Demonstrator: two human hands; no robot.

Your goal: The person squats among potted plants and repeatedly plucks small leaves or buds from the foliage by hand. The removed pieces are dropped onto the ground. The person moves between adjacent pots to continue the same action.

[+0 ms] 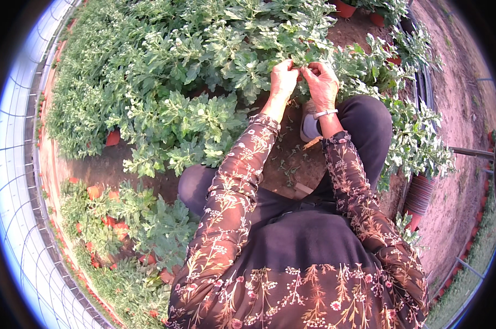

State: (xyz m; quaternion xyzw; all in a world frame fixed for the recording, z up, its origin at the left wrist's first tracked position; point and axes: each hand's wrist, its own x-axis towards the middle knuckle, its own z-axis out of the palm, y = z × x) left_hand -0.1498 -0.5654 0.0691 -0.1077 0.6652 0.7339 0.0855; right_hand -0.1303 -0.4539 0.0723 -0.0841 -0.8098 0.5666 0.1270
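Both of my hands meet at the top of a leafy potted chrysanthemum plant [303,55] with small pale buds, just above the picture's middle. My left hand [284,78] has its thumb and forefinger pinched on a small piece of the shoot. Close beside it on the right, my right hand [322,82], with a pale band at the wrist, pinches at the same spot with its fingertips. What exactly lies between the fingertips is too small to tell. Plucked-looking green bits [289,169] lie on the soil below the hands.
Dense chrysanthemum plants [161,61] spread to the left and ahead. Orange-red pots [113,137] show among them. A shoe [309,125] stands under my right hand. Black hoses or pipes [424,90] run along the right edge of the bed, near a stack of pots [419,193]. A dirt path [457,123] lies beyond.
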